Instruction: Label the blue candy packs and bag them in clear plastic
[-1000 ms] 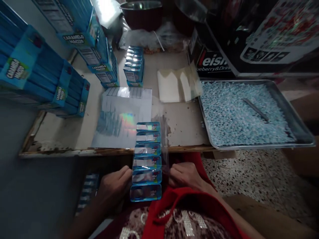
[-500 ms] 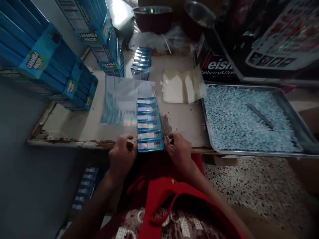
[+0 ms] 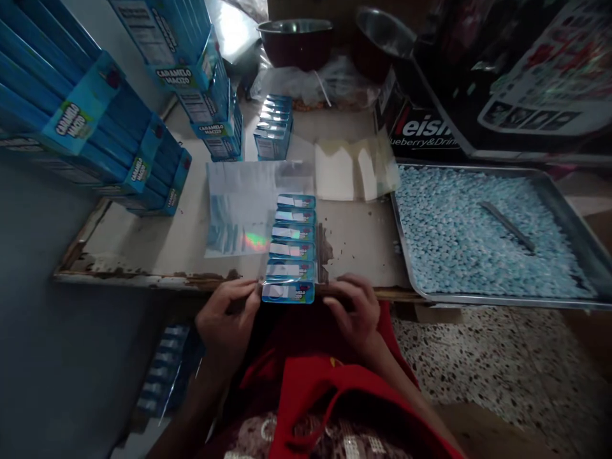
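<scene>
A row of several blue candy boxes (image 3: 292, 250) lies on the table in front of me, its near end over the table edge. Clear plastic film (image 3: 234, 210) lies under and over the row and spreads out to the left. My left hand (image 3: 228, 315) pinches the film at the near left corner of the row, thumb against forefinger. To the right of the nearest box, my right hand (image 3: 354, 307) has its thumb and forefinger slightly apart, the forefinger by the film's edge.
Stacks of blue cartons (image 3: 119, 134) stand at the left, and a smaller group of boxes (image 3: 272, 127) behind the film. Yellowish sheets (image 3: 351, 166) lie at centre right. A metal tray (image 3: 406, 255) of light blue candies, with a flat strip (image 3: 507, 226) on them, is at the right.
The row of boxes and the film have shifted slightly toward me and to the right. My right hand has moved a little away from the boxes and its fingers have parted.
</scene>
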Demonstrator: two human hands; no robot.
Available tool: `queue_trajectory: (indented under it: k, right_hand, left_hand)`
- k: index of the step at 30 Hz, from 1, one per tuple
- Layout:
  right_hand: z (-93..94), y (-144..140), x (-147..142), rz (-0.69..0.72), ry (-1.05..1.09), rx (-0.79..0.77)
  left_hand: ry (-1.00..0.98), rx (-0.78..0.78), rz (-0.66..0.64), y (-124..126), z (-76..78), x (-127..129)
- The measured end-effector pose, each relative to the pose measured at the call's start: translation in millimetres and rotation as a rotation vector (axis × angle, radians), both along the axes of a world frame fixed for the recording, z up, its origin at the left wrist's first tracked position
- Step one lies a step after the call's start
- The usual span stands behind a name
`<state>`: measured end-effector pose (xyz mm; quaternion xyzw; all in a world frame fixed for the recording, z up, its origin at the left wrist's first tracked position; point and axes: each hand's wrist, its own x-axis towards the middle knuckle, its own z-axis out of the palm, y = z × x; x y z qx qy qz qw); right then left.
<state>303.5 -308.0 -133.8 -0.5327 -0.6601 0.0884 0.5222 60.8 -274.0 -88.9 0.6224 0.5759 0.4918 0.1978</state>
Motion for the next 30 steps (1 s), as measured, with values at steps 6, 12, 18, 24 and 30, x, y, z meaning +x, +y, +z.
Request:
queue_trajectory:
  k: [6, 12, 18, 24, 30]
  right_hand:
    - [-7.7, -1.3, 4.9, 0.123, -0.124, -0.471]
    - [-1.1, 17.8, -21.9, 0.138, -0.217, -0.469]
    - [7.2, 9.1, -26.3, 0.034, -0.14, -0.328]
    - [3.2, 6.8, -29.3, -0.061, -0.088, -0.287]
    - [3.5, 4.9, -28.7, -0.062, -0.138, -0.308]
  left_hand:
    - [0.065, -0.186, -0.27, 5.1, -28.8, -25.3]
    - [0.305, -0.235, -0.475, 30.4, -35.5, -5.7]
    - [0.255, -0.133, -0.203, 5.8, -26.6, 9.4]
    - [0.218, -0.158, -0.142, -8.2, -36.9, 18.0]
    - [0.215, -0.22, -0.174, -10.8, -41.9, 14.1]
